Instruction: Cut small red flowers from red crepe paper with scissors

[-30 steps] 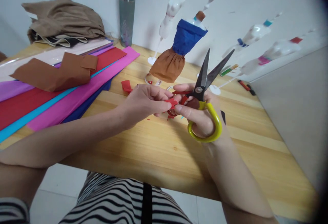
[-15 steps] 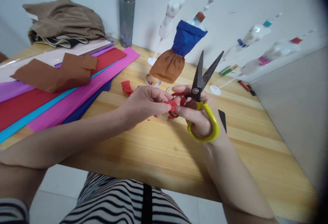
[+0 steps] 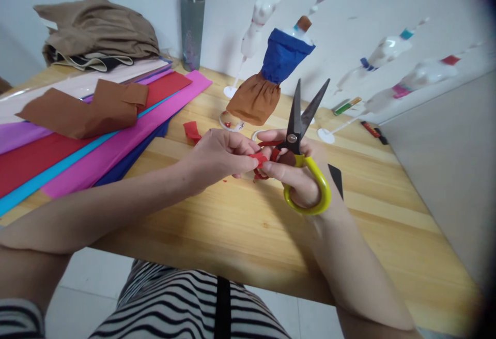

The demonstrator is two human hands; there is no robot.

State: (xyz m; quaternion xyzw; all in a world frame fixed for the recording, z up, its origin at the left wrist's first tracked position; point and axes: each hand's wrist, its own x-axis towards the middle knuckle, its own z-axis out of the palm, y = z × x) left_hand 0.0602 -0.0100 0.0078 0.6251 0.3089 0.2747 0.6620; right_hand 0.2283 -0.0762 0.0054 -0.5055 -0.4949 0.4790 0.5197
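My left hand (image 3: 225,155) pinches a small piece of red crepe paper (image 3: 259,159) between thumb and fingers. My right hand (image 3: 298,173) has the scissors (image 3: 304,137) hooked on it, with a yellow handle loop around the thumb and the dark blades spread, pointing up and away from me. Its fingertips also touch the red piece, close to the left fingertips. Red scraps lie just below the hands, partly hidden by them. Behind the hands stands a mannequin form dressed in a blue top (image 3: 287,55) and a brown skirt (image 3: 256,98).
Coloured paper strips (image 3: 96,158) with a folded brown sheet (image 3: 81,111) cover the left side. A red scrap (image 3: 191,131) lies behind my left hand. A grey bottle (image 3: 192,24), folded cloth (image 3: 101,29) and several white mannequins (image 3: 426,78) stand along the wall.
The scissors have tilted slightly to the left, their tips shifting left and a little down. Both hands hold nearly the same place at the red piece.
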